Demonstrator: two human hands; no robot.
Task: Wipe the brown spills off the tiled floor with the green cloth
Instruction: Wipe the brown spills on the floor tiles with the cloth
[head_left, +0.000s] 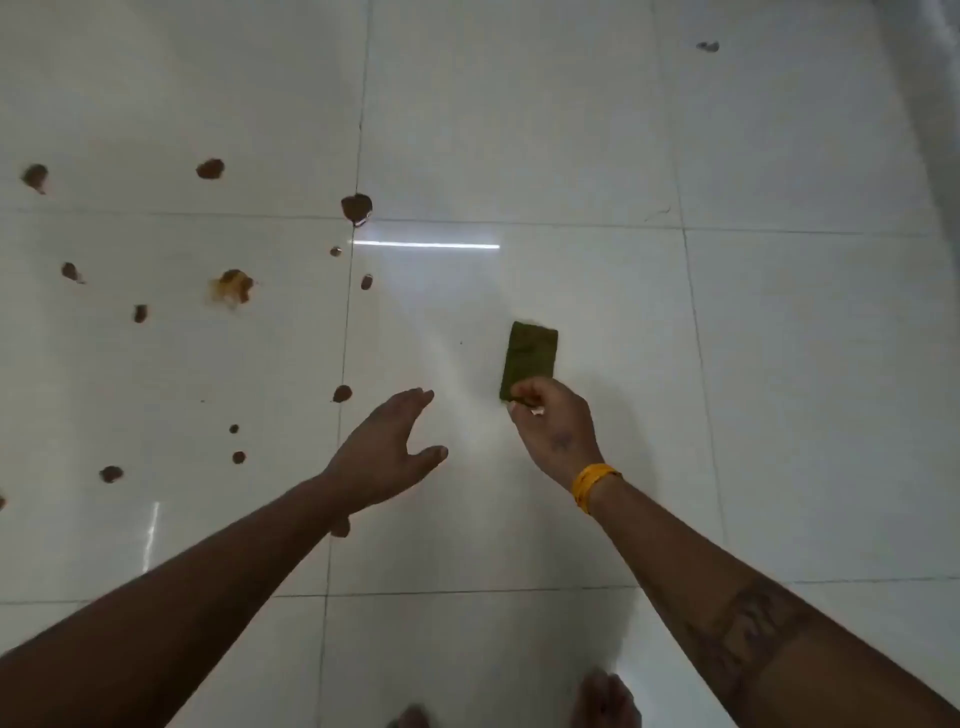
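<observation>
Because the brown spills (231, 287) are confined to the left-hand tiles, the tiled floor (519, 130) divides into a soiled zone on the left and a glossy, unmarked zone in the centre and right, over which both arms reach. No spill shows smearing from a wiping pass, so the task is judged to be at its start.

Spill distribution, largest first:
- One orange-brown patch near the left tile joint.
- One dark blot (356, 208) on the crossing of the grout lines.
- Numerous smaller drops scattered toward the left edge, one (342, 393) lying near the left hand.

A small grey mark (708, 46) lies far off at upper right, well apart from the rest.

The right hand (553, 421), with a yellow bangle (592, 483) at its wrist, holds the green cloth (530, 358) by its near end. The cloth is folded into a narrow rectangle, presumably to give a firm, compact wiping face. Whether it hangs above the tile or rests on it cannot be determined.

Position relative to the fingers (522, 389): these are curled and pinch the cloth's lower edge; most of the cloth extends beyond them, away from the person.

The left hand (387, 447) is spread, fingers extended, gripping nothing. It is probably positioned for balance while bending.

Bare toes (605, 696) appear at the bottom edge.
</observation>
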